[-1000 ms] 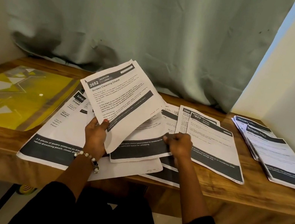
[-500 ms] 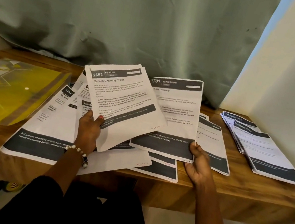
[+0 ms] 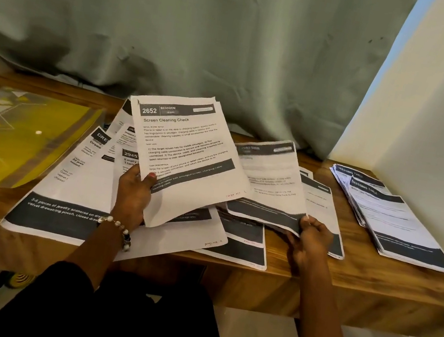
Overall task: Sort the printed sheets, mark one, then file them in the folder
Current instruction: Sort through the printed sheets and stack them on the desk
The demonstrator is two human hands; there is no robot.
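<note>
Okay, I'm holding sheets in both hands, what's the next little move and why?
Probably slide the sheet in your right hand behind the 2652 Bedroom sheets that your left hand holds. Its header is too blurred to read, so check the room first; if it differs, start a new pile.

Green curtain (image 3: 208, 33) — wooden desk (image 3: 371, 284)

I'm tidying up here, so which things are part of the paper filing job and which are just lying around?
Job: sheet 2652 in left hand; blurred sheet in right hand; loose sheets; sorted stack; yellow folder.
Not: curtain; wooden desk.
</note>
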